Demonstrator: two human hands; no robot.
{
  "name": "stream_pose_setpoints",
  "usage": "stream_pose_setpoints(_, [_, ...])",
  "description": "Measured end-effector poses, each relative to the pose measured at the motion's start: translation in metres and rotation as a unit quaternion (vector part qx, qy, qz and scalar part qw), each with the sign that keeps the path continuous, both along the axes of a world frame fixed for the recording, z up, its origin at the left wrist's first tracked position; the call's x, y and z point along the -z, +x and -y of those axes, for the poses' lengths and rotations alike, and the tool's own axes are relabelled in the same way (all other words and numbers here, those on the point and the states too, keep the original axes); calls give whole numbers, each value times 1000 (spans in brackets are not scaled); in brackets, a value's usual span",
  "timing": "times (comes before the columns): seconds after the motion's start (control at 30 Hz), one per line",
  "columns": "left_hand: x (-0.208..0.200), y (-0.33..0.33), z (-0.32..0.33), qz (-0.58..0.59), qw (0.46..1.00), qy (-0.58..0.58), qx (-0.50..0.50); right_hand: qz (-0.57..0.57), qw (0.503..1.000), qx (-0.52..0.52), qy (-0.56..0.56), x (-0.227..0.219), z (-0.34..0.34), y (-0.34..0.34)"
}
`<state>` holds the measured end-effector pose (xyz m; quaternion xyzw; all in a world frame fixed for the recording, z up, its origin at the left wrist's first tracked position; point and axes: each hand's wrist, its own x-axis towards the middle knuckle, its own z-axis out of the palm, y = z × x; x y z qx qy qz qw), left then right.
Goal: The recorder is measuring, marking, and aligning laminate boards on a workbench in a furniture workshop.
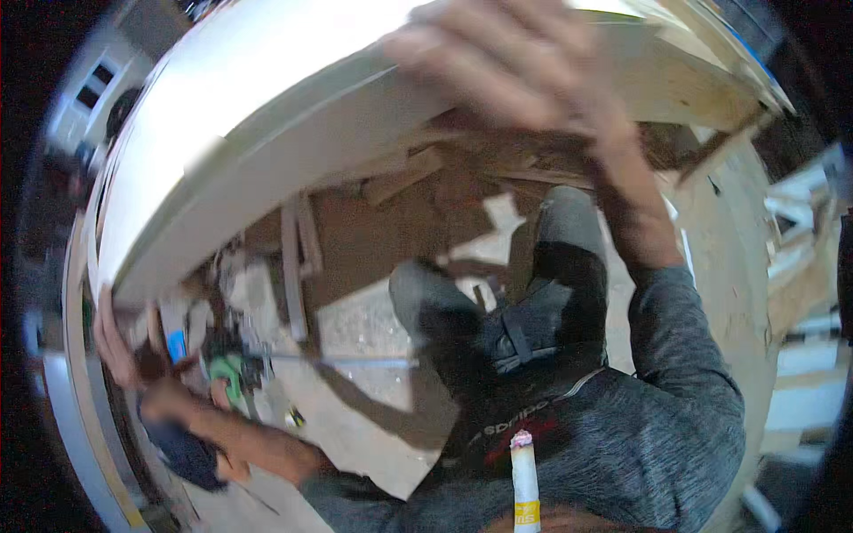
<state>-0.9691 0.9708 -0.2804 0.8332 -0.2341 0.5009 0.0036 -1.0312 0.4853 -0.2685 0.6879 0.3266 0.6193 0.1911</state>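
Note:
A large white panel (pixel 275 67) edged with a pale wooden board (pixel 293 169) spans the top and left of the head view. At its lower left corner, my left hand (pixel 124 355) is closed on the panel's edge, fingers along the outer side. My right hand (pixel 506 62) is over the far wooden edge, smeared by motion. Its fingers are stretched out, and nothing shows in them; whether it touches the wood I cannot tell. Between my arms are my bent knees in grey trousers.
Wood offcuts (pixel 293 266) stand or lie beneath the panel. A green tool (pixel 227 373) sits on the floor by my left forearm. White and wooden pieces (pixel 804 266) are piled at the right. A lit cigarette (pixel 525 480) juts up at the lower edge.

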Motion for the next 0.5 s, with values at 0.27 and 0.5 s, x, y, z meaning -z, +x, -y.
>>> stream_pose_setpoints(0.27, [3, -3, 33, 96, 993, 15, 63, -176, 978, 112, 25, -18, 30, -33])
stream_pose_setpoints(0.5, [2, -32, 29, 115, 993, -32, 21, -167, 981, 88, 48, -8, -2, -45])
